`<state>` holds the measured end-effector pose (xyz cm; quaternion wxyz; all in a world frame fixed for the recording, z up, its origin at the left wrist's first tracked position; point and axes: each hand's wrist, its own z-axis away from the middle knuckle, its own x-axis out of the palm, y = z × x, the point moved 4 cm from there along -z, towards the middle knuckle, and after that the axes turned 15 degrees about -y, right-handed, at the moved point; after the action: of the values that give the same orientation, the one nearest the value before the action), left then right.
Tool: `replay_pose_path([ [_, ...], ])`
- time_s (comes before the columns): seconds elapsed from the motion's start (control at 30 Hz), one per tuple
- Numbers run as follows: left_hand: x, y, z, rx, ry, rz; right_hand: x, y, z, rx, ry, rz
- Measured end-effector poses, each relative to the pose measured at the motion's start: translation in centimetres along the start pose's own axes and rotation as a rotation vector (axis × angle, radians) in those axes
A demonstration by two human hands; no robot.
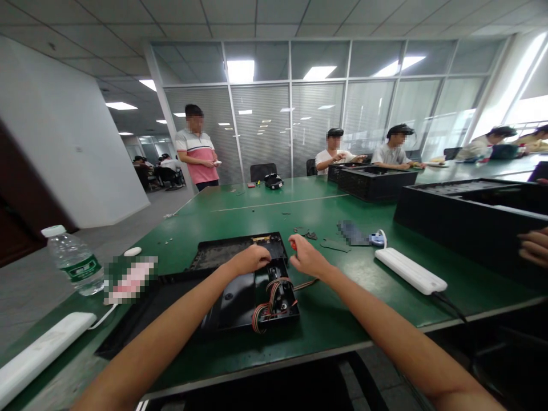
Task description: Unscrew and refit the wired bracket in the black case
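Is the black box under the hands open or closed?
Open. The black box has no cover at its right end, so the red and black wires coiled inside show.

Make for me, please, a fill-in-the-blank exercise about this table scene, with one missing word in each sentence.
1. The table under the black device is ____ in colour.
2. The water bottle stands to the ____ of the left hand.
3. The right hand grips a tool with a ____ handle.
4. The white power strip with the black cable lies to the ____ of the right hand.

Missing words: green; left; red; right.
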<state>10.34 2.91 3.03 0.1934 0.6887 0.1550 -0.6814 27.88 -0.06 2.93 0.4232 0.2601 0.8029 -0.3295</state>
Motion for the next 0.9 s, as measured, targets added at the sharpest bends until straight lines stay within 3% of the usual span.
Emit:
replay_pose_path([
  [0.13, 1.1, -0.4, -0.3, -0.006, 0.091, 0.138, -1.7, 2.6, -0.3, -0.061, 0.258, -0.54],
  [0.23, 1.8, -0.1, -0.1, 0.041, 0.11, 0.147, -1.0, 3.9, -0.7, -0.031, 0.236, -0.795],
  [0.37, 2.2, 0.2, -0.2, 0.054, 0.105, 0.161, 0.0, 3.9, -0.6, 0.052, 0.113, -0.632],
  [0.47, 2.4, 0.2, -0.2, 0.027, 0.1, 0.179, -0.4, 3.5, -0.1, 0.127, 0.134, -0.395],
  [0.57, 2.6, 0.2, 0.0, -0.001, 0.088, 0.184, -1.0, 3.3, 0.2, 0.141, 0.151, -0.306],
  [0.67, 2.6, 0.3, 0.2, -0.006, 0.076, 0.171, -1.7, 3.5, 0.3, 0.143, 0.243, -0.394],
  [0.8, 2.3, 0.5, 0.4, -0.002, 0.065, 0.141, -2.2, 3.9, 0.1, 0.124, 0.462, -0.7],
  [0.9, 2.2, 0.5, 0.5, 0.001, 0.069, 0.128, -1.9, 3.3, -0.2, 0.066, 0.514, -0.86],
])
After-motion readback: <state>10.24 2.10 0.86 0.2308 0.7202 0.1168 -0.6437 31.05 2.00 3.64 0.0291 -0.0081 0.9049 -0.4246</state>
